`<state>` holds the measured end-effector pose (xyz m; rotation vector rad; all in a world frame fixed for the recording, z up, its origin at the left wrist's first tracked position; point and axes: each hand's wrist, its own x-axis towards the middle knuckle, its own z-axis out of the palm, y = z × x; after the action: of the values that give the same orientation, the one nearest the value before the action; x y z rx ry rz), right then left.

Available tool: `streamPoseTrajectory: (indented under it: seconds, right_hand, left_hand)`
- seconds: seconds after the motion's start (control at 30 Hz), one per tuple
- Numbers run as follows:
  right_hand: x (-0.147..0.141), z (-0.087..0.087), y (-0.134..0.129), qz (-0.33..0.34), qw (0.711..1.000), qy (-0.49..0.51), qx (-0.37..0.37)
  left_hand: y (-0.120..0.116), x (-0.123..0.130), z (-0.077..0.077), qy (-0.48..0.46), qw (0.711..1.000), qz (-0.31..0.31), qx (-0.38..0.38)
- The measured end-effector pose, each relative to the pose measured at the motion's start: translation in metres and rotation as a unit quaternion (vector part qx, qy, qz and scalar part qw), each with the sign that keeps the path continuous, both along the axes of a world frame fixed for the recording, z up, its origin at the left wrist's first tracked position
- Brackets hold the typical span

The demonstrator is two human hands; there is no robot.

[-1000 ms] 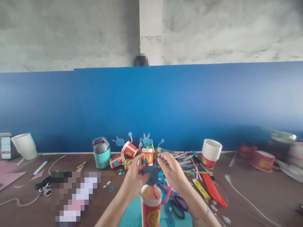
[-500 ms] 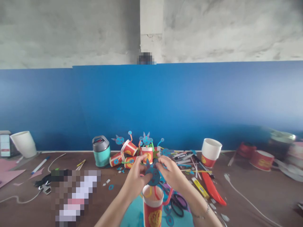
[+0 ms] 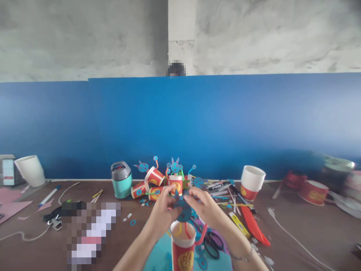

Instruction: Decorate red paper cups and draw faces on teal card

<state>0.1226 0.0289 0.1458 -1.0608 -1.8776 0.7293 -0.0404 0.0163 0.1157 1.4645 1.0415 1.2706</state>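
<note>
Below the left hand [image 3: 164, 207] and right hand [image 3: 201, 205], a red cup [image 3: 182, 253] is being topped by a blue paper face [image 3: 184, 211]. Between them, it is being pinched by the left; its upper edge is being met by the right, whose grip cannot be told. Beyond both, more cups [image 3: 175, 183] are being backed by a blue partition [image 3: 180, 120].

Perhaps a workshop, blue partition [image 3: 180, 124], cluttered desk [image 3: 318, 229]
</note>
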Motion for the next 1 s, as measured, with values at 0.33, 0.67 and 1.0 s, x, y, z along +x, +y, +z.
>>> streamPoseTrajectory:
  seconds: [0.33, 0.67, 1.0]
  right_hand:
    - [0.0013, 0.0014, -0.0017, 0.005, 1.000, -0.017, -0.008]
    - [0.0012, 0.0000, -0.0011, -0.012, 0.999, -0.033, 0.002]
    - [0.0013, -0.0019, -0.0005, -0.019, 0.996, -0.050, 0.067]
  left_hand:
    - [-0.0030, 0.0048, 0.0026, -0.041, 0.998, -0.028, -0.039]
    - [-0.0019, 0.0047, 0.0053, -0.034, 0.999, -0.012, -0.033]
    - [0.0003, 0.0069, 0.0077, -0.077, 0.995, -0.023, -0.060]
